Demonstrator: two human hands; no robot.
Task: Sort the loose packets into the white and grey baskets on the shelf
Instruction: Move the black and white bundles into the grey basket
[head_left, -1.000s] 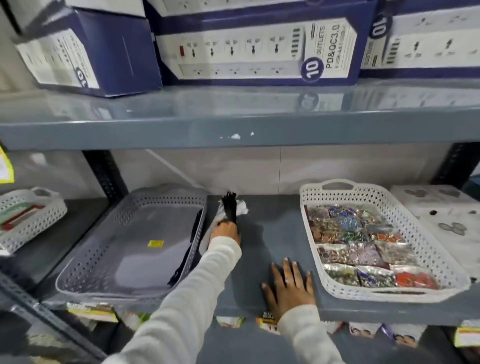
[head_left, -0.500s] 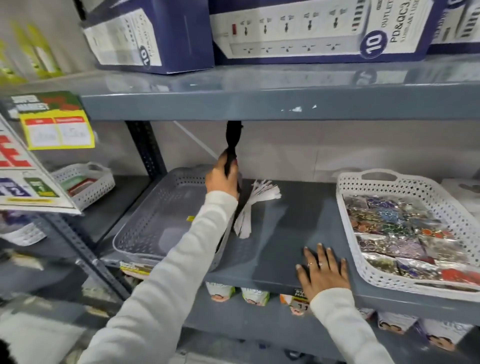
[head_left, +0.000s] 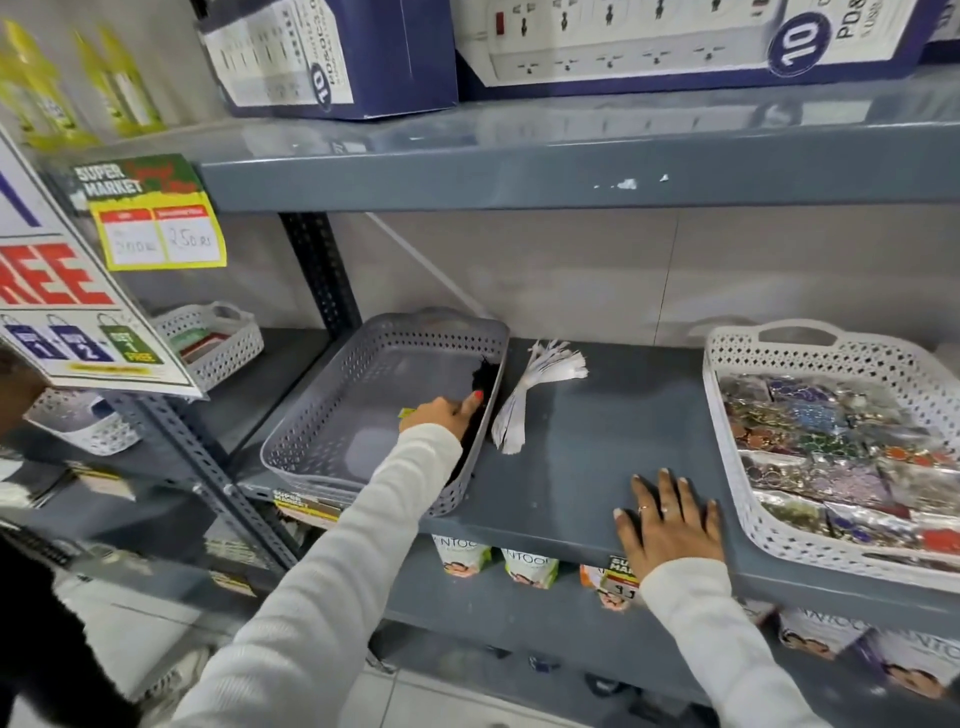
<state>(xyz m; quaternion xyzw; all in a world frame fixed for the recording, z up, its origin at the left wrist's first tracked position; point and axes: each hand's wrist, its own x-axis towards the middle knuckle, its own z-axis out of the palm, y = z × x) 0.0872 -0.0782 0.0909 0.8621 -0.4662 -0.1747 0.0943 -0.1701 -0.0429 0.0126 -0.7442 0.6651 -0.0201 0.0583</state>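
The grey basket (head_left: 332, 405) sits left of centre on the shelf. A black packet of strands (head_left: 485, 376) lies along its right inner wall. My left hand (head_left: 441, 415) is down inside the basket, closed on this packet with one finger stretched out. A white packet of strips (head_left: 535, 384) lies on the shelf just right of the grey basket. The white basket (head_left: 724, 441) at the right holds several shiny coloured packets (head_left: 831, 447). My right hand (head_left: 670, 519) lies flat on the shelf's front edge, fingers spread, holding nothing.
The upper shelf edge (head_left: 519, 176) hangs low overhead, with power-strip boxes (head_left: 649, 41) on it. A small white basket (head_left: 213, 343) and a hanging price sign (head_left: 67, 312) are at the left. Product packs (head_left: 530, 566) stand on the lower shelf. Another person's dark sleeve (head_left: 31, 623) shows at the far left.
My left hand picked the black packet off the shelf, lifted it above the grey basket, then lowered it into the basket's right side. The right hand stayed flat. The view shifted left.
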